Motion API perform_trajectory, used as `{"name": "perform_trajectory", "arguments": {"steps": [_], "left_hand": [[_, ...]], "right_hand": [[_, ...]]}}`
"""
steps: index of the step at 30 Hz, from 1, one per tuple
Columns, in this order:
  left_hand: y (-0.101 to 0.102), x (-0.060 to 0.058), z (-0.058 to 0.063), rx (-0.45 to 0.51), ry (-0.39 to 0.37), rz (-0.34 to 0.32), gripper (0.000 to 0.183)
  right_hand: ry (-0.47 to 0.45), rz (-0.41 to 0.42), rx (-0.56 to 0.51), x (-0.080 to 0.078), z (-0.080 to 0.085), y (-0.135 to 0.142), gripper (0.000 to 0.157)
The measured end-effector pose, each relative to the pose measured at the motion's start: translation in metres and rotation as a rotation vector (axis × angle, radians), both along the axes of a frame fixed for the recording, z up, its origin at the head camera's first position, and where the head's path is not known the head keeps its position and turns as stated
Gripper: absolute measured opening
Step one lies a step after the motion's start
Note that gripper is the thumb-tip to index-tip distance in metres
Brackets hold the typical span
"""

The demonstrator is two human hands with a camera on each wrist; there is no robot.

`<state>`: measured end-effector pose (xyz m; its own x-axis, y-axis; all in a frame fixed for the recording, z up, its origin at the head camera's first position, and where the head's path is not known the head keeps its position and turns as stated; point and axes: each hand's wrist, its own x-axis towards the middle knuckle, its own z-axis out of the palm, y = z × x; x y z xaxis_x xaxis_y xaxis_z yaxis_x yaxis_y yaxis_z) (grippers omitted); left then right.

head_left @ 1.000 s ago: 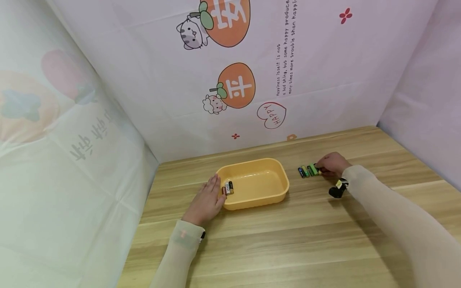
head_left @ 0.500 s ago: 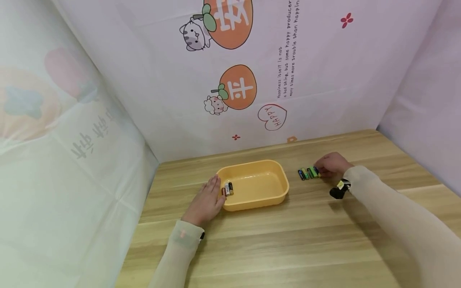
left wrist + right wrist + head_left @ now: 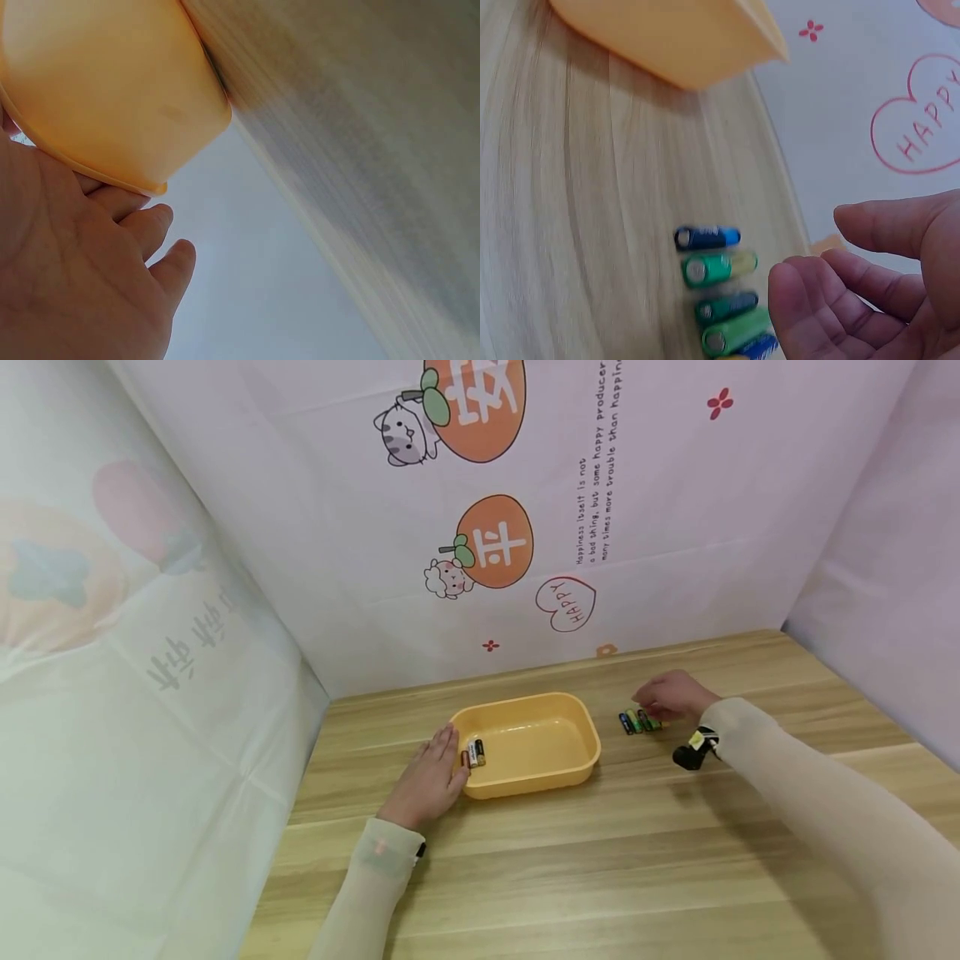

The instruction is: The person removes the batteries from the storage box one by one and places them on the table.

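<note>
My left hand (image 3: 424, 783) rests along the left end of a yellow plastic basin (image 3: 536, 781), fingers fairly straight at its rim. In the left wrist view, those fingers (image 3: 154, 225) lie against the rim's outer side. Three batteries (image 3: 473, 753) lie together inside the basin at that end. To the right of the basin, my right hand (image 3: 675, 695) hovers over a row of several batteries (image 3: 635, 721). Thumb and fingers stand apart with nothing between them in the right wrist view. There the row shows a dark blue battery (image 3: 707, 238), a green-and-yellow one (image 3: 718, 268) and more green and blue ones, partly hidden by the fingers.
The wooden table (image 3: 570, 868) runs back to a wall covered in printed white sheeting (image 3: 660, 527). More sheeting (image 3: 165, 735) borders the left side, close to the left forearm. A black wrist camera (image 3: 690, 755) hangs under the right wrist.
My right hand has lifted slightly and shifted left, from the right end of the battery row to above it, its fingers now spread from the thumb. The left hand and basin have stayed put.
</note>
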<state>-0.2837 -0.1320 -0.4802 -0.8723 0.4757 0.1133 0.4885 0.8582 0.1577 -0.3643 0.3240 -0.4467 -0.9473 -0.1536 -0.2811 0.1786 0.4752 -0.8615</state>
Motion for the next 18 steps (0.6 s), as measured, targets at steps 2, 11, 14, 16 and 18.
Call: {"name": "perform_trajectory", "arguments": {"steps": [2, 11, 14, 16, 18], "left_hand": [[0.0, 0.0, 0.0, 0.002, -0.002, -0.001, 0.064], [0.0, 0.0, -0.002, 0.0, 0.006, 0.0, 0.065], [0.0, 0.001, -0.001, 0.002, 0.007, -0.001, 0.064], [0.001, 0.001, 0.0, 0.003, 0.006, -0.002, 0.064], [0.001, 0.001, 0.0, 0.006, 0.005, -0.002, 0.064]], "right_hand": [[-0.002, 0.007, -0.016, 0.001, 0.003, -0.007, 0.045], [0.009, 0.033, -0.099, -0.002, 0.016, -0.036, 0.041], [0.003, 0.032, -0.097, -0.003, 0.021, -0.046, 0.042], [-0.008, 0.031, -0.105, -0.004, 0.024, -0.052, 0.044], [-0.019, 0.035, -0.112, -0.006, 0.026, -0.059, 0.045]]}}
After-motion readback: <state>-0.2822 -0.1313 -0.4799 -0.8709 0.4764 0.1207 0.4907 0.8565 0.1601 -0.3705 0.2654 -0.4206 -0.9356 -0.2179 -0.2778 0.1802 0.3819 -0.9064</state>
